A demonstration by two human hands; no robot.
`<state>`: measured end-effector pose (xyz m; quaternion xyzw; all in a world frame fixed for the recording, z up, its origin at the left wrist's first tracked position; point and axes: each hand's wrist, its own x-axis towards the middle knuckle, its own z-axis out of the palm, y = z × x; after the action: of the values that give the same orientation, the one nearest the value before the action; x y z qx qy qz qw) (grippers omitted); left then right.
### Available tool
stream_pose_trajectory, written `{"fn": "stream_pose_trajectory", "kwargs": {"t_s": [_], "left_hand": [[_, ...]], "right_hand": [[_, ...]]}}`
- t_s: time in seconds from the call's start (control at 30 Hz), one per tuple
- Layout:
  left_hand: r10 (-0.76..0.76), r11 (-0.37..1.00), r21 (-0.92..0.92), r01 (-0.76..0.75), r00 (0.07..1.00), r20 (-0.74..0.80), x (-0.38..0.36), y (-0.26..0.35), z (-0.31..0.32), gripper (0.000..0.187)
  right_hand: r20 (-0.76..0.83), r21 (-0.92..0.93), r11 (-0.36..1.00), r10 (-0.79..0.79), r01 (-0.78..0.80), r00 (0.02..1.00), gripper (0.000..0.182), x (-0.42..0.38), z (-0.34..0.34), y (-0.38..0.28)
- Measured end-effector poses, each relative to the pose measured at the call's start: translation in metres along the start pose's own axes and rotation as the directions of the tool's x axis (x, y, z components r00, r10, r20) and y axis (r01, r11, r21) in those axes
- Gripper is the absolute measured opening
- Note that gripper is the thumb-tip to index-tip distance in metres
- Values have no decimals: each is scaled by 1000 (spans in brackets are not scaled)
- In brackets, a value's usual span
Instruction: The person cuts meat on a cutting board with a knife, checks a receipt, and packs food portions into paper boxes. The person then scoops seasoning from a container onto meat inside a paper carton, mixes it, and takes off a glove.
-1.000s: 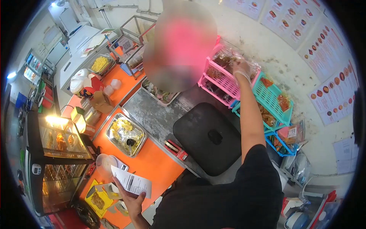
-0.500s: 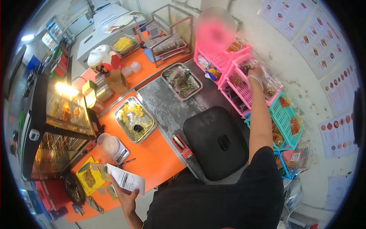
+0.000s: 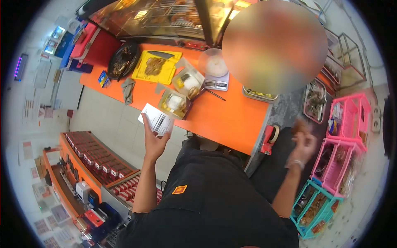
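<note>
My left hand (image 3: 154,142) pinches a white printed receipt (image 3: 158,120) between thumb and fingers, above the front edge of the orange counter. Just behind the receipt stand two open food boxes (image 3: 173,106) holding white rice and other food. My right hand (image 3: 303,149) is raised over the black lid (image 3: 266,169), its fingers closed on a small brown packet (image 3: 302,125). Motion smears the packet, so its contents cannot be made out. Pink baskets (image 3: 328,169) of packets stand to the right of this hand. A red tape dispenser (image 3: 269,139) lies to its left.
On the orange counter (image 3: 237,120) are a yellow cutting board (image 3: 140,75) with meat and a knife (image 3: 161,54), a black pan (image 3: 124,60), a scale (image 3: 217,83) and a pen (image 3: 216,95). A teal basket (image 3: 308,215) stands at right. A blurred oval hides the back counter.
My view has swung left toward the food boxes. My right hand has come out of the pink basket with a brown packet. My left hand still holds the receipt.
</note>
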<state>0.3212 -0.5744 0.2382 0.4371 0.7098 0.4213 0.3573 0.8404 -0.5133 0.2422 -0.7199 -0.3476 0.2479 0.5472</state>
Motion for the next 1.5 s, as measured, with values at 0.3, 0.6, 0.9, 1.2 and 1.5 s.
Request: {"fn": "stream_pose_trajectory", "kwargs": {"t_s": [0.3, 0.6, 0.9, 1.2, 1.5], "left_hand": [[81, 993, 102, -57, 967, -244, -11, -85, -71, 97], [61, 963, 269, 25, 949, -309, -4, -137, -147, 96], [-6, 977, 211, 38, 989, -149, 53, -202, -176, 56], [158, 973, 166, -160, 987, 25, 132, -210, -149, 36], [63, 996, 47, -79, 957, 282, 178, -263, -102, 28]], "right_hand": [[590, 389, 910, -126, -144, 798, 23, -130, 312, 8], [506, 384, 917, -112, -107, 855, 27, -148, 410, -8], [718, -76, 807, 452, -585, 530, 22, -258, 389, -38], [733, -374, 895, 126, 242, 668, 39, -287, 416, -20], [903, -346, 495, -56, 797, 426, 17, -272, 432, 13]]}}
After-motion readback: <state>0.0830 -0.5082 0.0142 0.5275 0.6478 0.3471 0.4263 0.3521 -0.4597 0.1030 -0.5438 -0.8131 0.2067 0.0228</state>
